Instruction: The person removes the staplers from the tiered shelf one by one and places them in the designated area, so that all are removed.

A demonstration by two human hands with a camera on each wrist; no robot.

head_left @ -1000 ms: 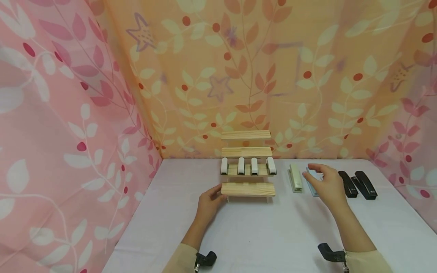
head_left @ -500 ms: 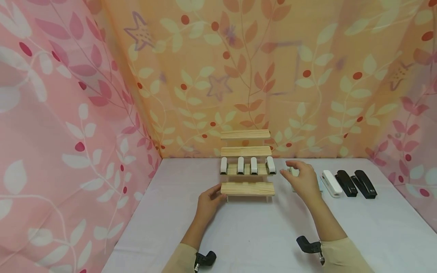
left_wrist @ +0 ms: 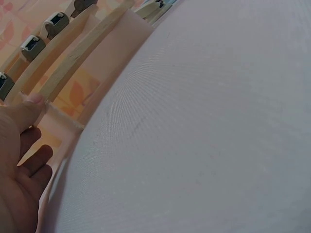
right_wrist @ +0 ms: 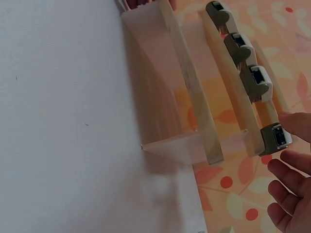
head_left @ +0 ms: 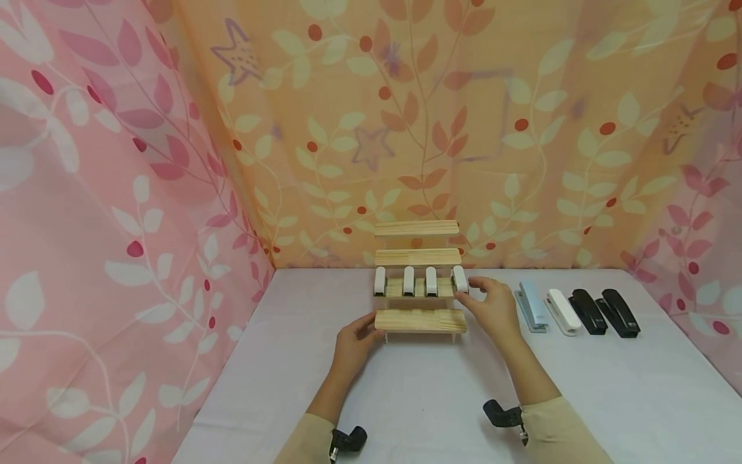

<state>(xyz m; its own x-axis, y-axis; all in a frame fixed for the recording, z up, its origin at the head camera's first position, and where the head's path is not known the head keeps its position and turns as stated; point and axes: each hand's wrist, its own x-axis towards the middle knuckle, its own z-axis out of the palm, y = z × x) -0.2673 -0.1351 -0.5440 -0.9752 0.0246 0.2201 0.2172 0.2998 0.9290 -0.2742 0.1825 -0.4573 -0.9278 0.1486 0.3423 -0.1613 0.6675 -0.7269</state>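
Note:
A tiered display rack with pale wooden shelves and clear side panels stands mid-table. Several white staplers with grey bases sit in a row on its second shelf from the bottom. My left hand holds the left end of the lowest shelf; its thumb lies against the board's end in the left wrist view. At the row's right end, my right hand has thumb and fingers around the slightly tilted rightmost stapler. The right wrist view shows this stapler between thumb and forefinger.
Right of the rack, a light blue stapler, a white stapler and two black staplers lie side by side on the white-covered table. A patterned curtain hangs close behind the rack.
My right hand has moved left from over the loose staplers to the rack, uncovering the blue and white ones and now covering the pale green one's place. My left hand has stayed put.

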